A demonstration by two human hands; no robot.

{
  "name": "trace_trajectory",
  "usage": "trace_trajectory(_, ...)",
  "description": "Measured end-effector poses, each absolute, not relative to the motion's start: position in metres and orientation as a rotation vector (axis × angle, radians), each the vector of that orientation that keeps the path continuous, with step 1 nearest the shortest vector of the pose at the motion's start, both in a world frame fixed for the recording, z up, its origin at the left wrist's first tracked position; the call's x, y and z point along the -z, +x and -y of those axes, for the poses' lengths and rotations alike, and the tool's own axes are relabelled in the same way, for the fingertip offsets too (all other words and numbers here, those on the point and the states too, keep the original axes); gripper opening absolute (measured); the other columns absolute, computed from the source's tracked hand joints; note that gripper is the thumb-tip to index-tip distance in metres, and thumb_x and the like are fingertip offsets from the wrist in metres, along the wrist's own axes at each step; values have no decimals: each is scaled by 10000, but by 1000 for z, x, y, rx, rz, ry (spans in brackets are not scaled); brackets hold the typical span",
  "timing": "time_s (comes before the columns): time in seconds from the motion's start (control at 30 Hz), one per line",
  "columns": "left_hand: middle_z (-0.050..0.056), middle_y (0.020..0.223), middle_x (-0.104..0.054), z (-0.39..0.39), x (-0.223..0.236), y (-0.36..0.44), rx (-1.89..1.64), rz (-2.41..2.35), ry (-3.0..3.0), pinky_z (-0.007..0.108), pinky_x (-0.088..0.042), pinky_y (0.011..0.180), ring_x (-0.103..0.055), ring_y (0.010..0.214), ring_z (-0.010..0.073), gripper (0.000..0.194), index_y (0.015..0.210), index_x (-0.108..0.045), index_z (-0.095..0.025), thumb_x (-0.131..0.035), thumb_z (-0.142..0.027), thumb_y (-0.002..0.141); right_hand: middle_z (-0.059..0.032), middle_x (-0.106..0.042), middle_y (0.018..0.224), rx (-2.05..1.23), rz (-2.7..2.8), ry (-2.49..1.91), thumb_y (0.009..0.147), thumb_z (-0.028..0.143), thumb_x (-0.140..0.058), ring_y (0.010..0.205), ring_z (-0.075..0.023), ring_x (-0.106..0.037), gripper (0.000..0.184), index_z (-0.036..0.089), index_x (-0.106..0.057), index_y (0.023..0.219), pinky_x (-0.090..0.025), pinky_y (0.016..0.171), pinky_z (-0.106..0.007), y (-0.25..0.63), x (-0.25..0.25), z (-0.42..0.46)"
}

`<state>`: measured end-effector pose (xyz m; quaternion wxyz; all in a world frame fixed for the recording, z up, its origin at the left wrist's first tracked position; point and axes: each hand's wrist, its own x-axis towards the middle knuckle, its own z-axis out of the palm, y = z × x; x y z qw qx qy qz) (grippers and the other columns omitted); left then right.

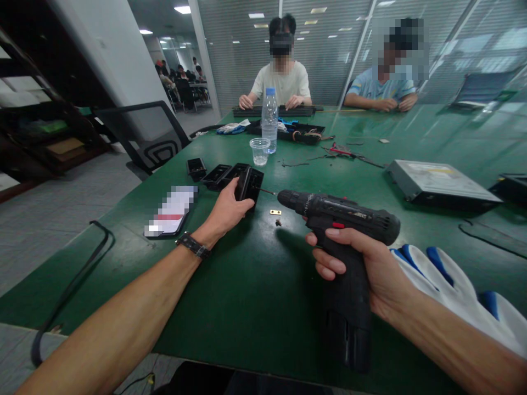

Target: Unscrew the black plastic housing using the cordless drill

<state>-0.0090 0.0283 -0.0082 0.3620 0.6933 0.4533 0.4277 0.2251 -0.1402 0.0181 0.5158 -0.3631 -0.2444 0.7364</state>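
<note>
My right hand (pixel 349 258) is wrapped round the grip of a black cordless drill (pixel 341 214), which points left. Its long thin bit reaches the side of a black plastic housing (pixel 250 184); whether the tip sits in a screw I cannot tell. My left hand (pixel 228 211) grips that housing from the near left, thumb on its near side and fingers partly hidden behind it. A small brass-coloured plate (pixel 275 212) with two holes lies below the bit, with a small dark piece (pixel 278 223) beside it. More black plastic parts (pixel 217 176) stand just left of the housing.
A phone (pixel 173 211) lies left of my left hand. Beyond the housing stand a plastic cup (pixel 259 152) and a water bottle (pixel 269 123). White-and-blue gloves (pixel 448 280) lie beside my right forearm, a metal box (pixel 440 184) further back. Two people sit across the green table (pixel 247 307).
</note>
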Motion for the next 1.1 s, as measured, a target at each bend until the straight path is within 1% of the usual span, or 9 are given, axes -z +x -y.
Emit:
trace_trajectory(0.13, 76, 985, -665, -28, 8, -9, -1098, -1176, 1793, 230, -448, 477, -538, 581, 105, 576, 1327, -594, -143, -701, -206, 765, 9, -489, 538, -1812, 509, -833, 925, 304, -633, 490, -102, -454, 259, 82, -763, 904, -370, 515, -239, 228, -19, 139)
trace_trajectory(0.27, 77, 981, -668, -27, 6, -8, -1095, -1177, 1785, 225, -446, 487, -537, 588, 104, 582, 1332, -591, -143, -700, -207, 764, -1, -515, 535, -1780, 574, -871, 935, 302, -626, 497, -113, -476, 259, 86, -766, 910, -409, 544, -253, 226, -19, 141)
trace_trajectory(0.43, 50, 940, -633, -27, 7, -8, -1106, -1145, 1795, 221, -450, 476, -537, 602, 109, 553, 1301, -598, -147, -697, -207, 760, -13, -537, 526, -1749, 666, -920, 933, 321, -633, 524, -150, -531, 261, 97, -766, 924, -446, 571, -280, 223, -20, 144)
trace_trajectory(0.67, 66, 999, -648, -26, 7, -9, -1102, -1149, 1805, 220, -459, 485, -549, 631, 113, 580, 1331, -595, -154, -690, -205, 760, 6, -500, 551, -1805, 520, -845, 928, 297, -628, 504, -120, -470, 232, 103, -752, 903, -383, 527, -253, 227, -20, 140)
trace_trajectory(0.77, 78, 1012, -661, -25, 5, -8, -1101, -1161, 1788, 219, -458, 495, -553, 634, 113, 598, 1341, -598, -149, -698, -200, 754, 3, -503, 549, -1790, 537, -859, 927, 303, -632, 504, -125, -457, 228, 111, -752, 902, -382, 528, -262, 227, -20, 140)
trace_trajectory(0.83, 81, 1013, -668, -24, 4, -7, -1104, -1165, 1777, 219, -457, 496, -553, 630, 112, 604, 1344, -601, -149, -700, -196, 749, -2, -510, 534, -1776, 578, -891, 924, 309, -634, 506, -136, -468, 234, 109, -755, 900, -400, 540, -273, 225, -21, 142)
trace_trajectory(0.97, 77, 1001, -667, -25, 4, -8, -1099, -1183, 1786, 224, -464, 494, -561, 636, 121, 595, 1332, -604, -142, -700, -202, 748, -15, -526, 518, -1765, 623, -948, 911, 323, -640, 529, -167, -540, 246, 107, -757, 894, -417, 547, -280, 223, -23, 144)
trace_trajectory(1.1, 74, 980, -659, -27, 7, -9, -1099, -1181, 1798, 225, -461, 484, -560, 636, 126, 615, 1353, -591, -136, -697, -201, 751, -3, -518, 534, -1769, 591, -918, 916, 318, -638, 516, -152, -516, 232, 117, -754, 907, -396, 529, -274, 224, -21, 142)
